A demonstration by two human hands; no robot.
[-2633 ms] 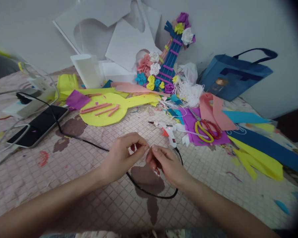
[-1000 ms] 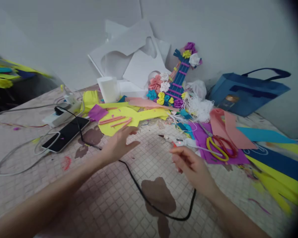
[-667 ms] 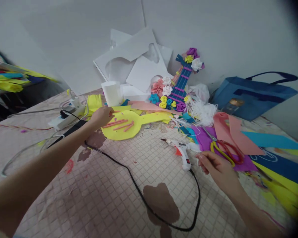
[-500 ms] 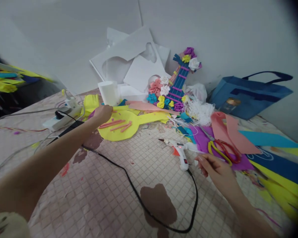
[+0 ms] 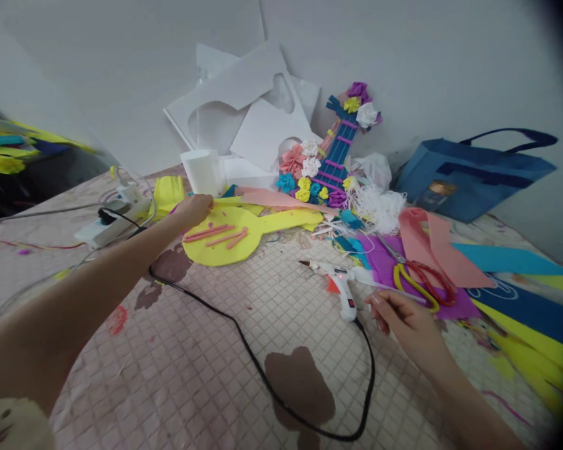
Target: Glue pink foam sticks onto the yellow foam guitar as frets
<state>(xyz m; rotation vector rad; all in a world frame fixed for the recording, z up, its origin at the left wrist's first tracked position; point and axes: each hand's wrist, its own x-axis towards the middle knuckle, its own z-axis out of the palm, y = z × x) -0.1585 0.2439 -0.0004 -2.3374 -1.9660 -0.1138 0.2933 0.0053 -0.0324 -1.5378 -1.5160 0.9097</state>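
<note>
My left hand (image 5: 197, 210) reaches across to the far left edge of a yellow, banjo-shaped cutout (image 5: 211, 253). Its fingers are bent down and closed; whatever is under them is hidden. Several thin pink rolled strips (image 5: 223, 239) lie on the round part of the cutout. My right hand (image 5: 403, 315) hovers just right of the handle of a white glue gun (image 5: 346, 300), apart from it. Thumb and fingertips are pinched together; I cannot make out what is between them. The glue gun lies on the table with a small red light glowing.
Scissors (image 5: 415, 281) lie on purple paper beyond my right hand. A black cord (image 5: 238, 331) loops across the table from a power strip (image 5: 106, 226). A flower-covered paper guitar (image 5: 335, 159), a white cup (image 5: 201, 172) and a blue bag (image 5: 478, 181) stand at the back.
The view has shifted slightly. My left hand stays over the far left edge of the yellow cutout, and my right hand remains pinched beside the glue gun.
</note>
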